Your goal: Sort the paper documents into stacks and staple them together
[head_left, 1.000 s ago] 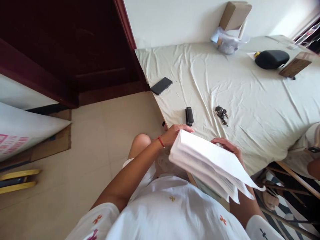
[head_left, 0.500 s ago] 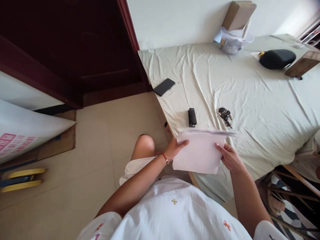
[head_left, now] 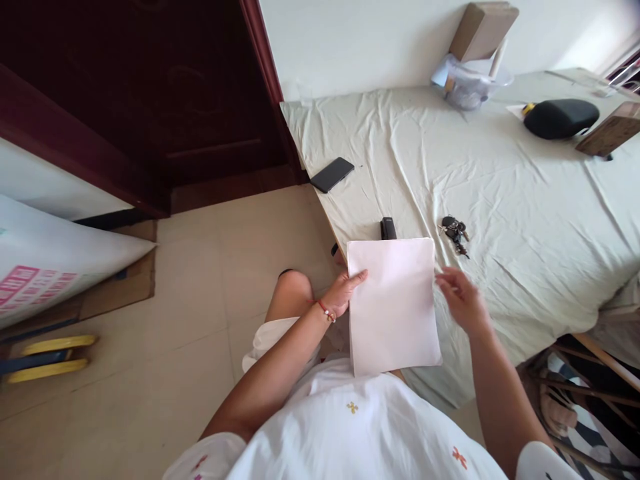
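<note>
A stack of white paper sheets [head_left: 395,307] is held upright in front of my body, its broad face toward me. My left hand [head_left: 345,290] is closed on its left edge, thumb on the front and the other fingers hidden behind. Just off the right edge is my right hand [head_left: 463,300], somewhat blurred, holding nothing, its fingers loosely bent and apart. A black stapler [head_left: 388,228] lies on the cloth beyond the stack, its near end hidden by the paper.
The cloth-covered table [head_left: 525,213] bears a black phone [head_left: 333,175] near its left edge and a bunch of keys [head_left: 455,233]. Farther back are a plastic tub [head_left: 467,90], a black rounded object [head_left: 561,119] and a cardboard box [head_left: 610,130]. A dark red door [head_left: 210,87] stands left.
The paper stack has tipped up so its full face shows, covering part of the stapler. My right hand has let go of its right edge and moved slightly away.
</note>
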A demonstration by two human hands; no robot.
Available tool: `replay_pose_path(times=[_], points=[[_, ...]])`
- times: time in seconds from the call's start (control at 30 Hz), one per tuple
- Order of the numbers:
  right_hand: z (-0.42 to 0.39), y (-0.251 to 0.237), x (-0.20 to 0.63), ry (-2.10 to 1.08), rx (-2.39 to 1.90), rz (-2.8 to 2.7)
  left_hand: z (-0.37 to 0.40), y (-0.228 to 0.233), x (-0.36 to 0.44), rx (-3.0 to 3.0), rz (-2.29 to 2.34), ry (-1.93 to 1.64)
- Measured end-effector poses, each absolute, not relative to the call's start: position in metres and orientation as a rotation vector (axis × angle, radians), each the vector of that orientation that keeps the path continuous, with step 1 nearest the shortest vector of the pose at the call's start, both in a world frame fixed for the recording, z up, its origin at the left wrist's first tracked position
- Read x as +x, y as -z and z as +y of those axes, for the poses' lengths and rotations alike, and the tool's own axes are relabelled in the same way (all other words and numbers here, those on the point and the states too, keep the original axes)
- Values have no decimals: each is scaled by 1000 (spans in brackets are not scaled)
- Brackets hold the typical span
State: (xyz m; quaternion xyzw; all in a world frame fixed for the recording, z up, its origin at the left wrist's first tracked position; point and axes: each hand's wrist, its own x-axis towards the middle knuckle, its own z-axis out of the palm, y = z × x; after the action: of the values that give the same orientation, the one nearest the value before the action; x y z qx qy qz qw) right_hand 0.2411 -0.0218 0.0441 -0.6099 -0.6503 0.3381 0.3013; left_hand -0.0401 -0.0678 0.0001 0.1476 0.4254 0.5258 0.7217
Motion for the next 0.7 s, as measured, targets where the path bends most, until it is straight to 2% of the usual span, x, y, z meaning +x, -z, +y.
replay_pose_path(times=[0.07, 0.17, 0.37, 0.7], points=[[-10, -63, 230, -468, -1502, -1872, -67, 0, -36, 377, 927, -1129], [8, -89, 200, -205, -1192, -2234, -66, 1, -30, 426, 904, -1103], [31, -92, 142, -210, -977, -2683, -64, 1, -26, 431, 887, -1136], [28, -86, 116, -408, -748, -2725, -60, 15, -24, 624, 1037, -1176]])
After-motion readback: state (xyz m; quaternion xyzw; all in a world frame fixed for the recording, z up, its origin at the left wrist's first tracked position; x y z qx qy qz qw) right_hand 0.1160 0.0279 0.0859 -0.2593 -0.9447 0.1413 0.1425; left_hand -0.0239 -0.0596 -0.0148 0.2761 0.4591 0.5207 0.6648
